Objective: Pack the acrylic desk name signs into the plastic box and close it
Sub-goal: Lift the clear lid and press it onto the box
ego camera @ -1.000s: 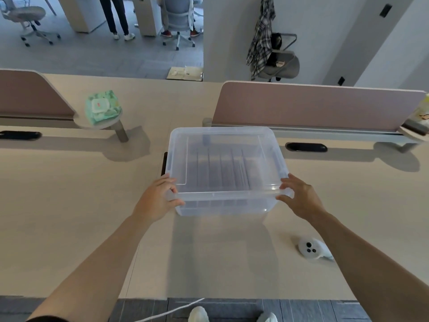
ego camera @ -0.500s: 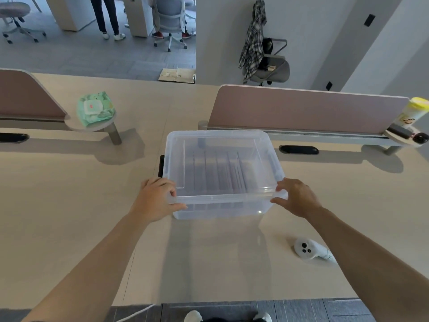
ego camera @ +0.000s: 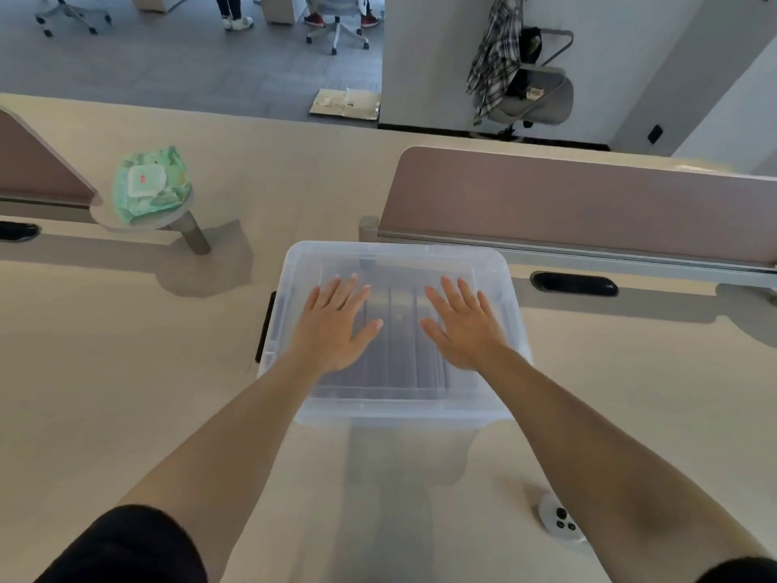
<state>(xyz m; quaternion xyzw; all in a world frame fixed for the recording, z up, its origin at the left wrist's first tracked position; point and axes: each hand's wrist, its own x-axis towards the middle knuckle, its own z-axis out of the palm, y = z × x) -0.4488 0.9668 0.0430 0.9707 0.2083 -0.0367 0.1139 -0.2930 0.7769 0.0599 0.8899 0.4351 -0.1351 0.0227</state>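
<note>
While lying flat on the lid [ego camera: 395,258] of the plastic box [ego camera: 403,408], fingers spread and gripping nothing: left hand [ego camera: 336,326] and right hand [ego camera: 464,326], side by side, palms down. Box mid-counter [ego camera: 126,372], just before a divider panel [ego camera: 588,195]. Acrylic signs [ego camera: 399,330] dimly visible upright in rows through the lid. White controller [ego camera: 561,523] near the right forearm.

Bare forearms; short black sleeves [ego camera: 126,544] (both arms).

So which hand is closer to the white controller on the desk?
Right. The right hand lies flat on the box lid, on the white controller's side; the left hand presses the lid's far half.
</note>
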